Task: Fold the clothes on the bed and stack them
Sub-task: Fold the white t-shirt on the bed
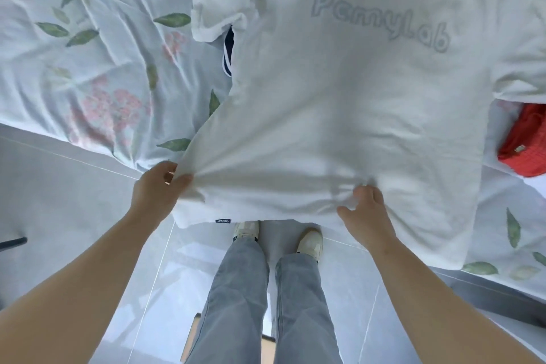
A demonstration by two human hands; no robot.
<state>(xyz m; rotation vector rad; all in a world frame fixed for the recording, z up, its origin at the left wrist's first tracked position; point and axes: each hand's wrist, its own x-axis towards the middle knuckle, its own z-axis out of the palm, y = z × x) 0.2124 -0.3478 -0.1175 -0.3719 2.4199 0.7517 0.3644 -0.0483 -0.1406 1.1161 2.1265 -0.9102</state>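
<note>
While the white T-shirt (339, 115) lies spread, unfolded, on the bed (88, 68), the left hand (156, 189) pinches its hem corner and the right hand (366, 216) curls its fingers (362, 190) into bunched hem; no stack shows; a red garment (526, 142) and a navy garment (228, 53) apparently wait.

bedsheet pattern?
White bedsheet printed with green leaves and pink flower clusters; seen best in the head view, left of the white shirt.

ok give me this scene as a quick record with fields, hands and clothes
shirt: white t-shirt, lettering up, spread over the bed
left hand: grips the hem's left corner
right hand: grips the hem further right
other things: dark striped piece under the sleeve; red item at right
folded: not yet
</note>
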